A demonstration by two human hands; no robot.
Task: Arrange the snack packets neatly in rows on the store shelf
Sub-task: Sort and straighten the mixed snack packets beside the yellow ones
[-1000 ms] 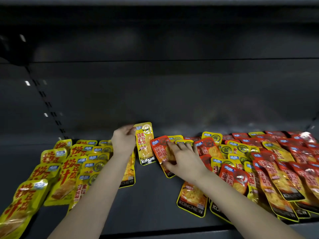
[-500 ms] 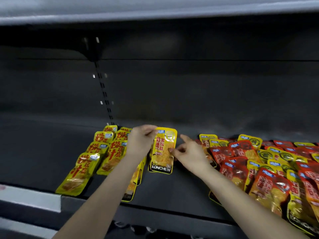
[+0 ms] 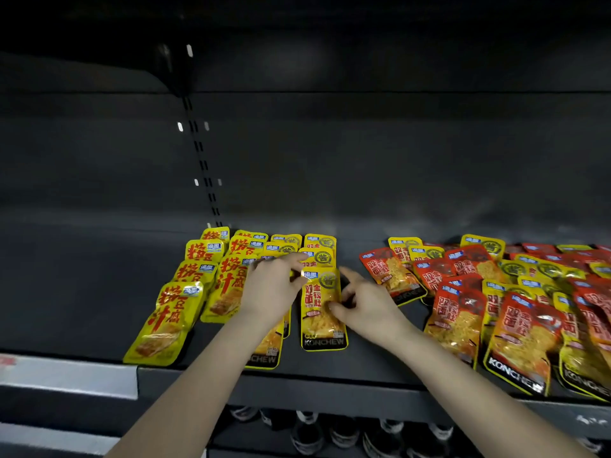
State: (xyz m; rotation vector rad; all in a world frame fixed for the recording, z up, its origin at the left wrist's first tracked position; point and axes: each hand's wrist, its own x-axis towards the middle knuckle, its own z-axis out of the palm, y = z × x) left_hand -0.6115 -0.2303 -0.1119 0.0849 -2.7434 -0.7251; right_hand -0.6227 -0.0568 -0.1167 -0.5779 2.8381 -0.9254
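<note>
From the head camera, a yellow packet (image 3: 322,309) lies flat on the dark shelf (image 3: 330,385), at the front of a yellow row (image 3: 318,251). The right hand (image 3: 363,307) pinches its right edge with bent fingers. The left hand (image 3: 269,289) seems to pinch its top corner. Red packets (image 3: 515,325) lie in a heap at the right.

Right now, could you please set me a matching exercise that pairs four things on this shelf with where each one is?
Things:
1. left hand
2. right hand
3. yellow packet
4. red packet

Places:
A. flat on the shelf between the two hands
B. at the left edge of the mixed heap on the right
C. thumb on the yellow packet's right edge
D. by the yellow packet's top left corner

Pairs: 1-D, 2-C, 3-A, 4-B.
</note>
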